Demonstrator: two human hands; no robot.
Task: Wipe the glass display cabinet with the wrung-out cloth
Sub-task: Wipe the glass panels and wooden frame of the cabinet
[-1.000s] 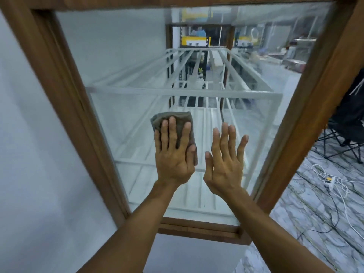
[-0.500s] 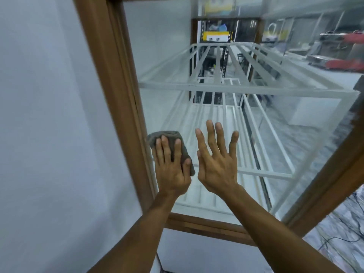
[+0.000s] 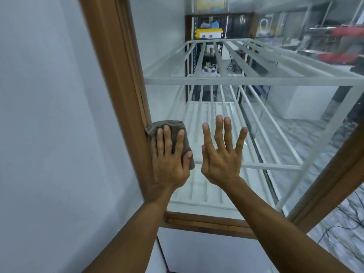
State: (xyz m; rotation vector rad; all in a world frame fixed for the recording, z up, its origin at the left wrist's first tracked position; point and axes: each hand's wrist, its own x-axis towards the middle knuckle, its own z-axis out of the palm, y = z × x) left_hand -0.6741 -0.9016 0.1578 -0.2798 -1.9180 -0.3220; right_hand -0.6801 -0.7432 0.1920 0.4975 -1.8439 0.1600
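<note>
The glass display cabinet has a brown wooden frame [image 3: 118, 79] around a large glass pane [image 3: 266, 119]. My left hand [image 3: 169, 162] presses a folded grey cloth [image 3: 171, 129] flat against the glass, right beside the left frame post. Its fingers lie straight over the cloth, which shows above and to the right of them. My right hand [image 3: 222, 156] is spread flat on the glass just to the right, fingers straight and apart, holding nothing.
White slatted metal shelves [image 3: 236, 79] stand inside the cabinet behind the glass. A pale wall [image 3: 49, 115] lies left of the frame. The wooden bottom rail [image 3: 202, 223] runs below my wrists. Cables lie on the patterned floor [image 3: 338, 231] at the lower right.
My left hand has slid the cloth left across the glass, from the pane's middle to the left frame post. My right hand followed alongside it, and my view has swung left.
</note>
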